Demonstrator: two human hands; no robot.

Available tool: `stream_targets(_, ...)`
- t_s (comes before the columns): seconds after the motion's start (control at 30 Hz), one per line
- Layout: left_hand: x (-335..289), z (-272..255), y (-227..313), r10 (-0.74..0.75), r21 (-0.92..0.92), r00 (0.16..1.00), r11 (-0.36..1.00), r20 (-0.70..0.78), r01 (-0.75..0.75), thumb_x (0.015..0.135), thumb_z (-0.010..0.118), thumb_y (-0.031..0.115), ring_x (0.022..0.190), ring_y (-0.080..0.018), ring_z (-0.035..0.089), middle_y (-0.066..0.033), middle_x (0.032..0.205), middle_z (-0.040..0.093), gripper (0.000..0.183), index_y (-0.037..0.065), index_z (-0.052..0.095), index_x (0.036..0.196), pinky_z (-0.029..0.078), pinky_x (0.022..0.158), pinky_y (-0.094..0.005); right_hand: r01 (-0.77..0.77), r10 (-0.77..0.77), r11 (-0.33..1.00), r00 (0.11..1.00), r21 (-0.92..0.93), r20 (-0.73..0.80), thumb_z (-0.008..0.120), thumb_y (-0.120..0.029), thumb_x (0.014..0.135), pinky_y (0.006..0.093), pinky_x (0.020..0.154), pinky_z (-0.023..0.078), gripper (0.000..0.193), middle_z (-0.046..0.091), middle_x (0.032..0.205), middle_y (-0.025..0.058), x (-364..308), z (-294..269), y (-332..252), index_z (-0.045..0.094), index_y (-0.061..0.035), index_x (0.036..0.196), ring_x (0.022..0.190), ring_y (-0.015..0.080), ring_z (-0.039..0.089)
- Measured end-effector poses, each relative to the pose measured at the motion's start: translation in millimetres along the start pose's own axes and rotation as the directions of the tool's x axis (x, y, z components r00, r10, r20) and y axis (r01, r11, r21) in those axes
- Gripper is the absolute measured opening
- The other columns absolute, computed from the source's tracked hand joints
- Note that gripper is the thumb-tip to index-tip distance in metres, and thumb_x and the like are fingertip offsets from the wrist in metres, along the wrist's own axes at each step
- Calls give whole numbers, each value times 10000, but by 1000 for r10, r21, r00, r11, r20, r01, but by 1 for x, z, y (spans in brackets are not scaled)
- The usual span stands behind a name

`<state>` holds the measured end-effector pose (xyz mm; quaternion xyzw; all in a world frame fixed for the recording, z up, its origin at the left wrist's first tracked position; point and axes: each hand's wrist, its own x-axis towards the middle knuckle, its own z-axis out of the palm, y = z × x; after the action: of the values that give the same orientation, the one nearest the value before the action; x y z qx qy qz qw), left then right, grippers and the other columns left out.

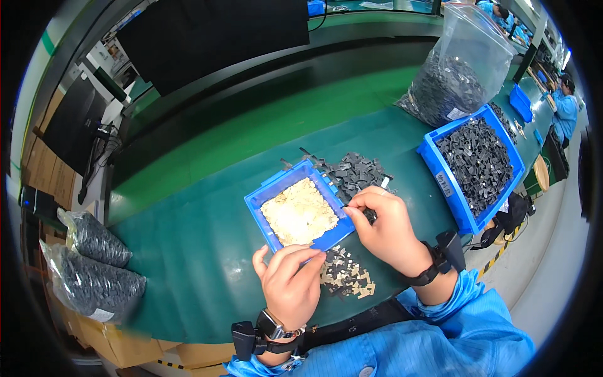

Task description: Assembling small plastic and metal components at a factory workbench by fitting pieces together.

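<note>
A small blue bin [257,202] stands in front of me, holding a heap of cream-coloured small flat pieces [296,210]. At its right wall my right hand [391,234] is closed in a pinch, with the tip of a small black piece [345,206] showing at the fingertips. My left hand [290,286] is at the bin's near edge, its thumb and fingers drawn together; what they hold, if anything, is hidden. Between the hands lies a scatter of black and cream pieces [347,276]. Behind the right hand is a pile of loose black pieces [357,173].
A larger blue bin [465,217] full of black pieces stands at the right, with a clear bag of dark pieces [449,88] behind it. Two filled bags [100,292] sit at the left edge of the green table [188,251]. A person in blue [565,110] works far right.
</note>
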<state>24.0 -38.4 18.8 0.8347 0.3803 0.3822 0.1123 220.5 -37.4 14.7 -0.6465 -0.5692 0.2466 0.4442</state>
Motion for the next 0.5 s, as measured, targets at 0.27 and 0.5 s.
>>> stream_targets(0.27, 1, -1, 2, -137, -89, 990, 987, -36, 133, 708, 716, -29, 855, -199, 668, -22, 827, 700, 129, 73, 711, 787, 295, 1038, -432, 161, -165, 891, 986, 424, -27, 702, 23, 809, 297, 793, 505, 94, 676, 942, 119, -31, 7, -16, 684, 17, 900, 892, 192, 643)
stream_targets(0.5, 3, -1, 12, -187, -174, 982, 968, -34, 178, 712, 714, -29, 854, -198, 672, -27, 820, 709, 111, 63, 707, 774, 281, 1045, -420, -138, 51, 798, 985, 586, 162, 720, 3, 808, 276, 779, 505, 72, 707, 939, 118, -47, 10, -14, 699, 29, 871, 855, 151, 648)
